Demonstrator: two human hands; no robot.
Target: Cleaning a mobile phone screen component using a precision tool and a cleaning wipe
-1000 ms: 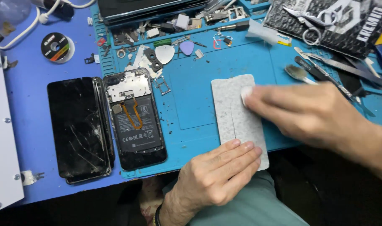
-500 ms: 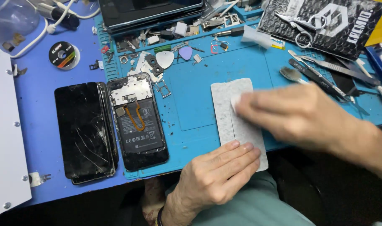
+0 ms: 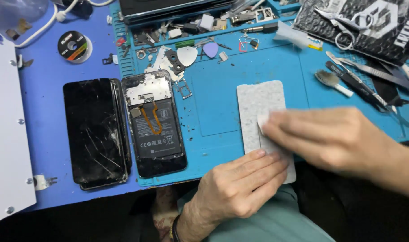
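Hands [image 3: 280, 161] blurred, covering grey panel [image 3: 258, 101]

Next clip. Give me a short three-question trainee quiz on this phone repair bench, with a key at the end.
1. True or false: the left hand presses on the near end of the pale speckled panel.
2. Which lies directly left of the opened phone with its battery showing? A) a cracked black screen B) a pair of scissors C) a small brush
3. What does the right hand hold against the panel?

Key
1. True; its fingers lie across the panel's near end at the edge of the blue mat.
2. A; the cracked black screen lies beside it, the two edges touching or nearly so.
3. A small white wad, cloth or tissue; motion blur hides which.
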